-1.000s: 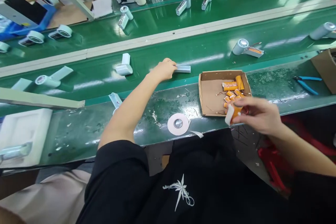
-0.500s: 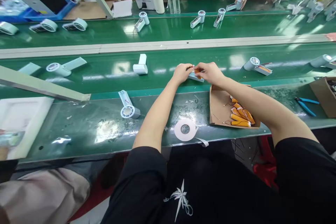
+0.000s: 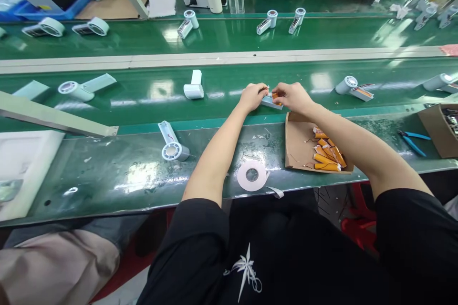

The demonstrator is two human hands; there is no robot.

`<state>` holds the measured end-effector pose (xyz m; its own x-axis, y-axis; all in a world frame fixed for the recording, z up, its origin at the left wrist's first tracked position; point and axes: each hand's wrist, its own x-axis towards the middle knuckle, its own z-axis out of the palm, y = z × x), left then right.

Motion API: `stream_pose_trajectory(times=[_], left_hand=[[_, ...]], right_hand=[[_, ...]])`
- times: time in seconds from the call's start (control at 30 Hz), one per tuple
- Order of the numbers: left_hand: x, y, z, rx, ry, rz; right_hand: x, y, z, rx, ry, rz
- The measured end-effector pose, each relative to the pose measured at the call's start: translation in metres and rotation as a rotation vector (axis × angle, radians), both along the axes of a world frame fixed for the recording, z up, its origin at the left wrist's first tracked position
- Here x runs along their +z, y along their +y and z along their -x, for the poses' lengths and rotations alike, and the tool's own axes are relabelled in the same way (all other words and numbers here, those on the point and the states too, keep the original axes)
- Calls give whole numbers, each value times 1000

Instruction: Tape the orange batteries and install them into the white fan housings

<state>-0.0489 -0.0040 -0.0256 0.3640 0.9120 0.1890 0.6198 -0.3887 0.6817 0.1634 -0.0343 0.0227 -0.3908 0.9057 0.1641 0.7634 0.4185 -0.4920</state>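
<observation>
My left hand [image 3: 253, 96] and my right hand [image 3: 292, 96] meet over a small pale blue housing piece [image 3: 271, 103] at the near edge of the green conveyor belt [image 3: 229, 83]. The left hand pinches the piece's left end. My right fingers press an orange battery cell [image 3: 276, 96] onto it. Just below my right forearm lies an open cardboard box [image 3: 298, 145] with several orange cells [image 3: 326, 155] in it. A roll of white tape [image 3: 252, 176] lies on the bench edge between my arms.
A fan part [image 3: 171, 143] lies on the bench to the left, more pale blue fan parts [image 3: 193, 86] ride the belts. Blue pliers [image 3: 411, 139] and another cardboard box [image 3: 438, 129] sit at right. A white foam tray [image 3: 25, 167] is at left. Other people work across the line.
My right hand came up from the cardboard box with an orange cell and joined my left hand at the pale housing piece. The view has also tilted up.
</observation>
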Motion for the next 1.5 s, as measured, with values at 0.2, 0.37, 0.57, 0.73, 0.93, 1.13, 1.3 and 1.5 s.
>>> stream_pose_trajectory(times=[0.2, 0.37, 0.57, 0.73, 0.93, 1.13, 1.3, 1.5], left_hand=[[1, 4, -14, 67, 36, 19], [8, 0, -26, 91, 82, 44], [30, -16, -39, 183, 108, 88], [28, -115, 4, 82, 60, -131], [-11, -305, 99, -205, 370, -186], [-12, -352, 94, 82, 301, -512], [3, -320, 58, 152, 168, -644], [6, -285, 49, 85, 154, -628]], right_hand=[[9, 1, 15, 13, -515, 39], [17, 0, 29, 71, -727, 157], [27, -2, 37, 66, -798, 216], [35, 7, 11, 115, -696, 165], [50, -31, -49, -31, -140, -16], [71, -161, -45, 97, 144, 203], [53, -232, -9, 419, 152, 571], [14, -273, -9, 770, 189, 669]])
